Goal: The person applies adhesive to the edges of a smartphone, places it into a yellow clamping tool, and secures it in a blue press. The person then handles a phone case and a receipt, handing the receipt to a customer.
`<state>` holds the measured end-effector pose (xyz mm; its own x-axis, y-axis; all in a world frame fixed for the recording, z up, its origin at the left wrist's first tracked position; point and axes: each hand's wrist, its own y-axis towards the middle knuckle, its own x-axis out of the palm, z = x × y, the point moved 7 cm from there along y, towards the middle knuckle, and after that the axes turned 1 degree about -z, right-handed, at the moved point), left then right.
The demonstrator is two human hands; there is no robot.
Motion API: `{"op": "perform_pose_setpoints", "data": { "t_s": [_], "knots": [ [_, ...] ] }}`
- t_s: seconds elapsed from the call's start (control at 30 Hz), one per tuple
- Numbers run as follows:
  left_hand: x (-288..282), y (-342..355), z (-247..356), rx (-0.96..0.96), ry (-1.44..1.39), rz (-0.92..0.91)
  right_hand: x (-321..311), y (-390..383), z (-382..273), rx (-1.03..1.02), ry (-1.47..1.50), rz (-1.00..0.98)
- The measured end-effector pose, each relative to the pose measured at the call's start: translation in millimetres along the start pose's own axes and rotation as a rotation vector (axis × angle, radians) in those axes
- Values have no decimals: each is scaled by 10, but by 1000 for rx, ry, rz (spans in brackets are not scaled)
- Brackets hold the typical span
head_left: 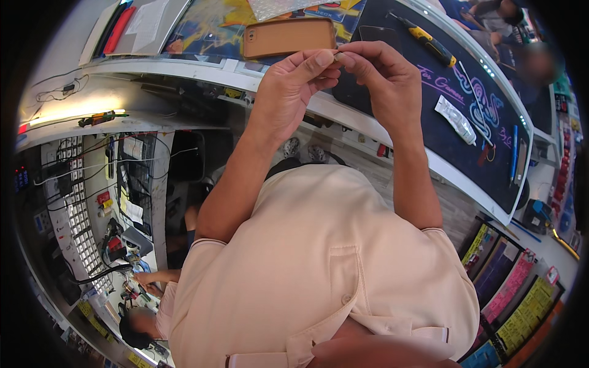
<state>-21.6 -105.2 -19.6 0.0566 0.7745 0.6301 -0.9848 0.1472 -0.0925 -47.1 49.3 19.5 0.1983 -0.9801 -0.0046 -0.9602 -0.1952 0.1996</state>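
Note:
My left hand and my right hand meet at the fingertips above the counter's near edge. Thumbs and forefingers of both pinch a tiny item between them, too small to make out. Just beyond the left hand lies a brown phone case, its hollow inside facing up and a camera cut-out at its left end. A dark phone-sized slab is partly hidden behind my right hand. On the black mat right of that hand rest a yellow and black screwdriver and a white squeezed tube.
A blue pen lies near the mat's right end. Bubble wrap sits at the far edge. At lower left, another person's hands work at a cluttered bench with cables. Racks of coloured packets stand at lower right.

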Motion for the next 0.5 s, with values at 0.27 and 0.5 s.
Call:
{"op": "perform_pose_setpoints", "data": {
  "t_s": [0.27, 0.5],
  "knots": [
    [109, 149, -47, 242, 439, 16, -178, -53, 228, 90, 17, 33],
    [-140, -143, 203, 480, 675, 193, 177, -61, 157, 11, 87, 22]
  ]
}}
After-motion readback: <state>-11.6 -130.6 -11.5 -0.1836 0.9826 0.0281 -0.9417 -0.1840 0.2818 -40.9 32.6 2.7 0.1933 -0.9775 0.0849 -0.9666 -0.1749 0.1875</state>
